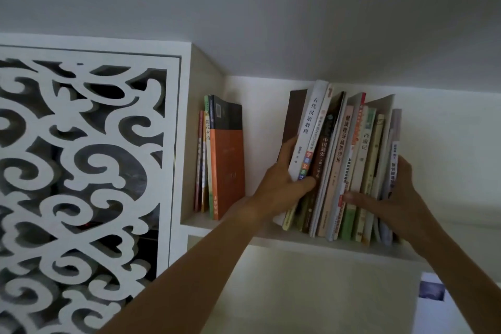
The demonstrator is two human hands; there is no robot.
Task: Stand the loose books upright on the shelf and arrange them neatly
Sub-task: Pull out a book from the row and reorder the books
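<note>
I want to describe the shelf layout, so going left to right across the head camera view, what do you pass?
Carved lattice panel → small group of books → bare gap of shelf → left hand → large leaning row of books → right hand.

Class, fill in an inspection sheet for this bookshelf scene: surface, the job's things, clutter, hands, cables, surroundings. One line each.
Surface: white shelf, a bare gap between two groups of books.
Job's things: large group of books standing but leaning unevenly; small group upright against the left wall, ending in an orange-and-black book.
Clutter: nothing seen.
Hands: left hand grips the left end of the large group; right hand presses its right end, fingers across the lower spines.
Cables: nothing seen.
Surroundings: carved white lattice panel to the left; white wall above; a paper with a dark picture at lower right.
</note>
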